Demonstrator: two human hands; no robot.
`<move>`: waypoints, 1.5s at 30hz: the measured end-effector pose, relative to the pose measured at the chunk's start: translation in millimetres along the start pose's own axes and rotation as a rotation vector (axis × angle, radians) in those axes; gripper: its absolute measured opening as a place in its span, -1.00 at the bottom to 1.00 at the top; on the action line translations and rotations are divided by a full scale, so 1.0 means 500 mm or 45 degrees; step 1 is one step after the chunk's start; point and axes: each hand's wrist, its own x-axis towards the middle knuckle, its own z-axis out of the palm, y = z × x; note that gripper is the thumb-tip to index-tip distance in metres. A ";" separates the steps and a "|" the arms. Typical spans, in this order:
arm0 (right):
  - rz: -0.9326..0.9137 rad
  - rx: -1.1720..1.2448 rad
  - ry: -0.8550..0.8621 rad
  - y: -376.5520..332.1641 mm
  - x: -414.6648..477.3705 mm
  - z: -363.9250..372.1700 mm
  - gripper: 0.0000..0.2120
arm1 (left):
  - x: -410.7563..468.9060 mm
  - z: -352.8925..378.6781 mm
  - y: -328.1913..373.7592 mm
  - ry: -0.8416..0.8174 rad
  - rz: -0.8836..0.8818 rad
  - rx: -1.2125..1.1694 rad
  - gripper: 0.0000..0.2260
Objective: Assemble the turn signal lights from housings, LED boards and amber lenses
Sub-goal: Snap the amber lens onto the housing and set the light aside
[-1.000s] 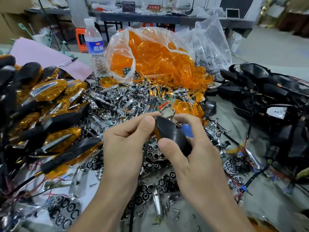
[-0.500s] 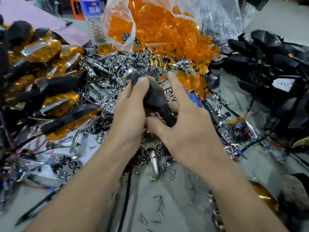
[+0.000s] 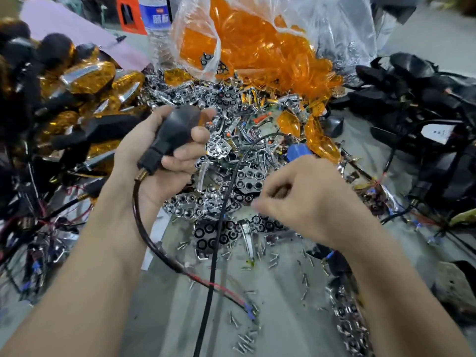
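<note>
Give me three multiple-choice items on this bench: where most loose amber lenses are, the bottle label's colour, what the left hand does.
1. Most loose amber lenses lie: A in a clear plastic bag; B in a cardboard box; C in a metal tray.
2. The bottle label is: A red; B blue; C green.
3. The left hand: A lies flat, empty; B grips the black housing; C holds the bottle.
Key: 1A, clear film wraps the orange heap; 2B, a blue band shows; 3B, fingers curl round it.
</note>
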 end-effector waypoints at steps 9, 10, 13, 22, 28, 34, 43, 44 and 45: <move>0.082 -0.358 -0.465 -0.023 0.000 0.021 -0.91 | 0.023 0.016 -0.044 0.236 -0.002 0.614 -0.56; 0.092 -0.367 -0.462 -0.025 -0.002 0.019 -0.90 | 0.027 0.017 -0.049 0.260 0.006 0.646 -0.57; 0.092 -0.413 -0.435 -0.029 -0.007 0.018 -0.88 | 0.033 0.017 -0.058 0.282 0.017 0.682 -0.59; 0.020 -0.484 -0.406 -0.034 -0.010 0.024 -0.89 | 0.044 0.030 -0.085 0.384 0.120 0.715 -0.66; -0.026 -0.365 -0.370 -0.032 -0.004 0.014 -0.91 | 0.036 0.055 -0.088 0.547 0.267 0.608 -0.68; -0.065 -0.425 -0.519 -0.040 -0.006 0.020 -0.84 | 0.021 0.047 -0.071 0.573 0.298 0.574 -0.65; -0.108 -0.372 -0.494 -0.035 -0.022 0.033 -0.87 | 0.017 0.062 -0.078 0.577 0.353 0.525 -0.69; -0.099 -0.315 -0.446 -0.031 -0.023 0.030 -0.86 | 0.015 0.065 -0.081 0.585 0.355 0.536 -0.68; -0.080 -0.228 -0.361 -0.026 -0.022 0.024 -0.86 | 0.014 0.068 -0.082 0.596 0.358 0.538 -0.66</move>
